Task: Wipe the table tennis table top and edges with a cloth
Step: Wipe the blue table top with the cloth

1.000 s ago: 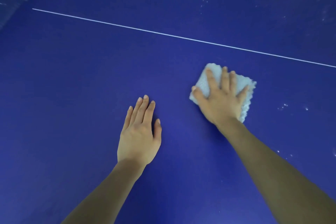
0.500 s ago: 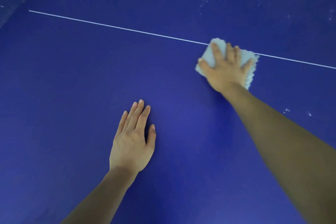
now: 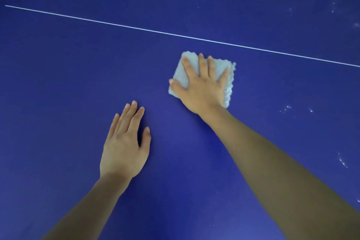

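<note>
Your right hand (image 3: 202, 87) presses flat on the cloth (image 3: 224, 72); white specks (image 3: 286, 108) lie to its right, left hand (image 3: 124, 146) empty.

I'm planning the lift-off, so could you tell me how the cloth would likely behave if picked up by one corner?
The cloth looks soft and nubby, folded into a square, so it would probably go limp and unfold. It seems light, lying flat under the right hand. Its fuzzy pile likely grips the table rather than sliding freely.
</note>
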